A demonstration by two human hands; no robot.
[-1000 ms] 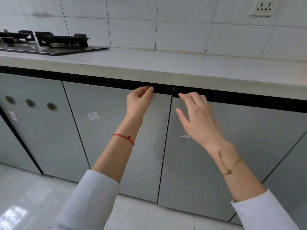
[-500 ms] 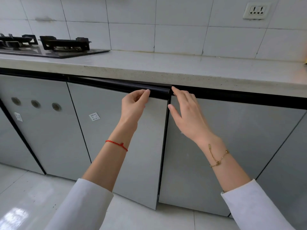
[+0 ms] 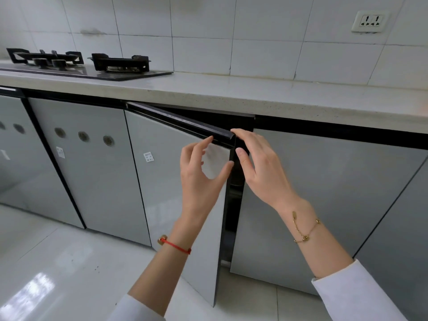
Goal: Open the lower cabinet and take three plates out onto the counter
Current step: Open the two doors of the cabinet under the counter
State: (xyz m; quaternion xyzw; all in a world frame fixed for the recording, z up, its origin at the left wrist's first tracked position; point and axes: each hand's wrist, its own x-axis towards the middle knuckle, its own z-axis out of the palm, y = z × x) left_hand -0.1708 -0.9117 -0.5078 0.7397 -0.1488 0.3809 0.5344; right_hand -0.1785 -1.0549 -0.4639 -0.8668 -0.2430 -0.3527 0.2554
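white-tiled kitchen, grey table (image 3: 254,93) bare of plates. below it, cabinet door (image 3: 176,181) swung partly ajar; left hand (image 3: 201,174) fingers spread at its edge, right hand (image 3: 257,167) open beside. plates unseen, all three left.

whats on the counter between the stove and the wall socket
Nothing: in the head view the counter is bare from the right edge of the stove to below the wall socket. Only white wall tiles stand behind that stretch.
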